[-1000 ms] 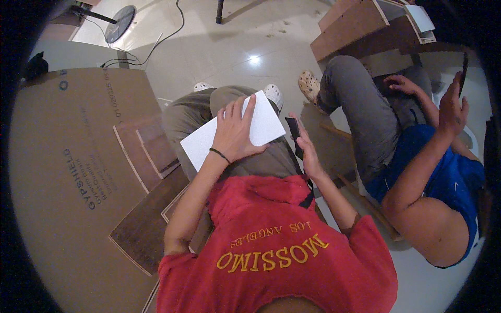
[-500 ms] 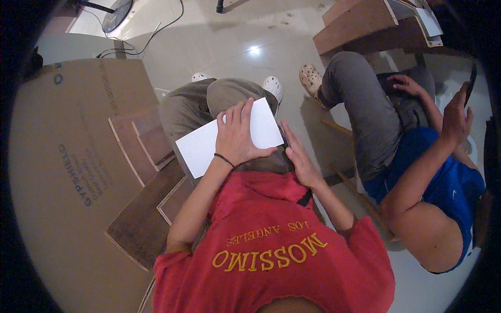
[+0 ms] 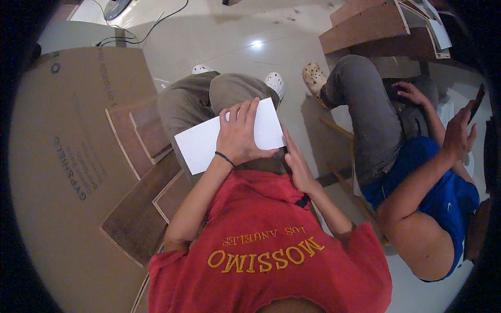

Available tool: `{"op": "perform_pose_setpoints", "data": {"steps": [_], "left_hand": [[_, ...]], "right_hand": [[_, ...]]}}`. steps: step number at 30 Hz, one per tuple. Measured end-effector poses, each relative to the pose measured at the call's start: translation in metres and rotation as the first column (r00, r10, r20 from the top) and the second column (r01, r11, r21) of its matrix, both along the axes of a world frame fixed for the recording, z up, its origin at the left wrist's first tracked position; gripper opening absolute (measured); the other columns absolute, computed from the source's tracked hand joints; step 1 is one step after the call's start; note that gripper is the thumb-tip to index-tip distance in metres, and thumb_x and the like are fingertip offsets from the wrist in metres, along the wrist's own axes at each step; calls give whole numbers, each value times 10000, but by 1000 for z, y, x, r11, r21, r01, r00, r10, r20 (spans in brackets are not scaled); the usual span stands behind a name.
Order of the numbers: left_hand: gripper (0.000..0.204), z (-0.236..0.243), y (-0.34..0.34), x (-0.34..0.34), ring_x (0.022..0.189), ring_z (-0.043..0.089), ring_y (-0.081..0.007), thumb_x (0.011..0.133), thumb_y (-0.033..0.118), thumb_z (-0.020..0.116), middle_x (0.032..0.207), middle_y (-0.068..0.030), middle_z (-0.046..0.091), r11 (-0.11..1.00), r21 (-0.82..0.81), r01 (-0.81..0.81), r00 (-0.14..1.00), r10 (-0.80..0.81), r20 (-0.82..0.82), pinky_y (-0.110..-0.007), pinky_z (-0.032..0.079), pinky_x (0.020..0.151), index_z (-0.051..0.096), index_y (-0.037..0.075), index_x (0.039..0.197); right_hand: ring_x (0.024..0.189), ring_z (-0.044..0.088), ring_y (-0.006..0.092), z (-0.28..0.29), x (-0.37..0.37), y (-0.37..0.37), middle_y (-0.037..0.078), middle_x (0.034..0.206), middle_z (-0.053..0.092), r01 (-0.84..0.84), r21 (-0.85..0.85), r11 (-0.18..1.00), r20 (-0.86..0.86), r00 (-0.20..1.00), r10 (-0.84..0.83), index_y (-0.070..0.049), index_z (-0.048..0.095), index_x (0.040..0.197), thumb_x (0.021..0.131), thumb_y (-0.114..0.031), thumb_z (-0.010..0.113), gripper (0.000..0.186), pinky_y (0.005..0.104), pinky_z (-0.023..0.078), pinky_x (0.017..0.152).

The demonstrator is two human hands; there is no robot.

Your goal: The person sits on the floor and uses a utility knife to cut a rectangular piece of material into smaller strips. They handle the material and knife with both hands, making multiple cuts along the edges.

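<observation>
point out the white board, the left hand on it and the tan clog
White board (image 3: 267, 124), head view: bare right end.
Left hand (image 3: 239, 136), head view: back of the hand.
Tan clog (image 3: 314, 79), head view: its perforated top.

Your bare left hand spans a white, flat rectangular board over your olive-grey trousers; your bare right hand is at its right end. Brown wooden panels lie left.

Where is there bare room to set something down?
Floor beyond the white clogs, between brown board and wooden box; also that board, left of the wooden panels. Crowded: the lap, with the left hand on the white panel and right hand at its edge.
</observation>
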State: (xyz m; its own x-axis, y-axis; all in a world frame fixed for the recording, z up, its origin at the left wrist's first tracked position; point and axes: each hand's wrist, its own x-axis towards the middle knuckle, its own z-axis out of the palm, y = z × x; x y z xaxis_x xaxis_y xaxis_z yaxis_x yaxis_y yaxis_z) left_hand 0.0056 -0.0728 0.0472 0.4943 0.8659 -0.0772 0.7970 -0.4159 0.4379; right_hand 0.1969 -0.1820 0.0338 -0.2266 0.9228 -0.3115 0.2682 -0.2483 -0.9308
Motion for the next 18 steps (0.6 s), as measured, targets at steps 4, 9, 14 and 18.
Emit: {"op": "perform_pose_setpoints", "data": {"steps": [4, 9, 14, 18], "left_hand": [[1263, -3, -2, -2, 1210, 443, -342, 478, 682, 800, 1325, -163, 480, 1000, -3, -2, 1000, 2, -14, -497, 287, 1055, 345, -2, 1438], [1233, -4, -1, 0, 1199, 453, -337, 484, 681, 793, 1308, -161, 496, 1000, 17, -2, 1000, 2, 7, -495, 297, 1048, 371, -1, 1420], [1207, -7, -1, -5, 1188, 467, -329, 481, 670, 794, 1306, -159, 505, 1000, 1, -7, 1000, 7, 21, -492, 312, 1034, 388, 5, 1402], [1202, -5, -2, -5, 1191, 466, -329, 477, 660, 797, 1309, -160, 504, 999, 40, 2, 999, -4, 45, -492, 316, 1028, 389, 7, 1401]], "right_hand": [[1468, 210, 327, -21, -14, 55, 170, 1610, 181, 42, 17, 999, -85, 996, -41, 1, 138, 1545, 1021, -325, 303, 639, 389, 138, 1198], [1470, 200, 326, -34, -20, 98, 171, 1611, 178, 70, -23, 997, -158, 985, -73, 4, 141, 1544, 1015, -289, 307, 627, 388, 127, 1202], [1473, 189, 335, -9, -10, 27, 180, 1609, 176, 26, -16, 1000, -18, 999, -26, 7, 142, 1544, 1017, -288, 310, 627, 394, 132, 1201], [1475, 187, 346, 2, -6, 5, 194, 1604, 176, 0, 15, 1000, 48, 999, -1, 8, 136, 1544, 1018, -287, 319, 630, 398, 138, 1200]]}}
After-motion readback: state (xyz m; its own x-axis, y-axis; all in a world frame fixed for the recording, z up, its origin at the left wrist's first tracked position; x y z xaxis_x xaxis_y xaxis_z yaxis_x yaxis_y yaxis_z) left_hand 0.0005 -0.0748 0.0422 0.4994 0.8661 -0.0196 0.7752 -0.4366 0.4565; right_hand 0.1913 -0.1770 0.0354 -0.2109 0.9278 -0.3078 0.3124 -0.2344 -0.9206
